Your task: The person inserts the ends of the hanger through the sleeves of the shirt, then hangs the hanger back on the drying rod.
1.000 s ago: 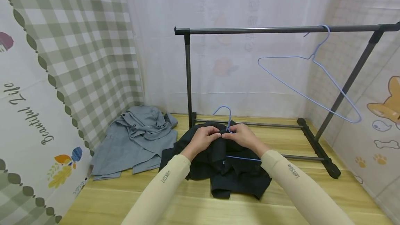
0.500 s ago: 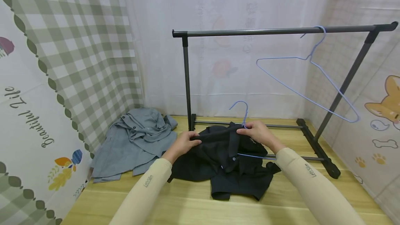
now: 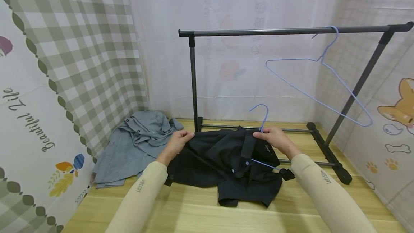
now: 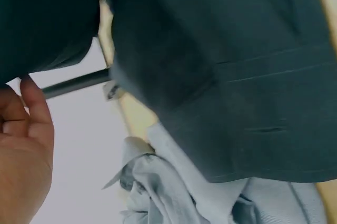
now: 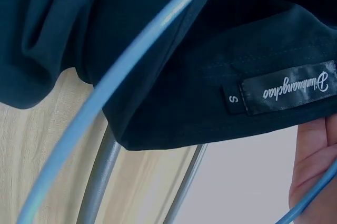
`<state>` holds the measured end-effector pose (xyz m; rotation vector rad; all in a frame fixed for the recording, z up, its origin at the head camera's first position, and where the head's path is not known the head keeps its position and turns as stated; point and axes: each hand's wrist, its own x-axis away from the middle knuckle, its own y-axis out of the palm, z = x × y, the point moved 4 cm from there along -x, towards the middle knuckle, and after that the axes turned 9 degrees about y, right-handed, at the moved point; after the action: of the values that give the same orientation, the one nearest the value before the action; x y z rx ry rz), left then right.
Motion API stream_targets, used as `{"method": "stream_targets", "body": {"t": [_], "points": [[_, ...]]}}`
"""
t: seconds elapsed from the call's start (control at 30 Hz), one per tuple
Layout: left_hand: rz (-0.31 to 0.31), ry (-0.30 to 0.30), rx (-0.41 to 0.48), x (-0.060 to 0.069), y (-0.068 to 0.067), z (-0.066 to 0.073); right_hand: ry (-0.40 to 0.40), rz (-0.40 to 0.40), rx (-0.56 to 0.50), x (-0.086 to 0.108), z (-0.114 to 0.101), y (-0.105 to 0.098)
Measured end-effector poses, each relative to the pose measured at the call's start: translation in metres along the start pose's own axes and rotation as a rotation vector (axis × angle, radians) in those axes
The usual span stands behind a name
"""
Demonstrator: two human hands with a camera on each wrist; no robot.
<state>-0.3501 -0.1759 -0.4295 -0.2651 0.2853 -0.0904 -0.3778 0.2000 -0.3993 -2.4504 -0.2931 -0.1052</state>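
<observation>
A black button-front shirt [image 3: 207,164] is stretched between both hands above the wooden surface. My left hand [image 3: 176,143] pinches its upper edge on the left, near the shoulder. My right hand [image 3: 276,139] grips the shirt by the collar, right at the neck of a blue wire hanger [image 3: 266,115]. The hanger's hook rises above the collar, and part of its bottom wire shows below the open front; its left arm is hidden under the cloth. In the right wrist view, a woven label [image 5: 292,89] marked S shows inside the collar, with hanger wire [image 5: 110,84] crossing in front.
A crumpled grey shirt [image 3: 139,150] lies on the left. Behind the hands stands a dark metal rack, its top bar [image 3: 258,32] carrying another blue hanger [image 3: 297,59] with no garment. A checked curtain [image 3: 97,46] borders the left side.
The hands have spread apart from close together at the collar. My left hand has moved left, pulling the shirt's shoulder out flat; my right hand has moved right with the hanger hook.
</observation>
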Motion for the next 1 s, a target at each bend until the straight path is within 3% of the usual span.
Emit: {"method": "stream_targets", "body": {"t": [0.1,0.2,0.4,0.47,0.57,0.7,0.87,1.0], "points": [[0.076,-0.005,0.04,-0.003,-0.006,0.006,0.008,0.006,0.0,0.001,0.0,-0.004],[0.103,-0.016,-0.037,-0.003,-0.007,0.004,0.015,0.007,-0.007,0.001,0.001,-0.005],[-0.017,-0.035,-0.388,0.01,-0.001,-0.017,0.012,0.026,-0.045,0.001,0.003,-0.003],[-0.053,-0.039,-0.434,0.015,-0.001,-0.022,0.002,0.034,-0.05,-0.001,0.004,-0.001],[-0.05,-0.02,-0.489,0.021,-0.006,-0.028,0.002,0.034,-0.049,-0.002,0.005,0.004],[0.048,-0.023,-0.53,0.026,-0.019,-0.028,0.052,0.034,-0.038,-0.003,0.007,0.011],[0.234,-0.111,-0.436,0.029,-0.032,-0.024,0.12,0.075,0.036,-0.003,0.006,0.024],[0.34,-0.13,-0.435,0.029,-0.036,-0.021,0.17,0.137,0.074,-0.002,0.008,0.035]]}}
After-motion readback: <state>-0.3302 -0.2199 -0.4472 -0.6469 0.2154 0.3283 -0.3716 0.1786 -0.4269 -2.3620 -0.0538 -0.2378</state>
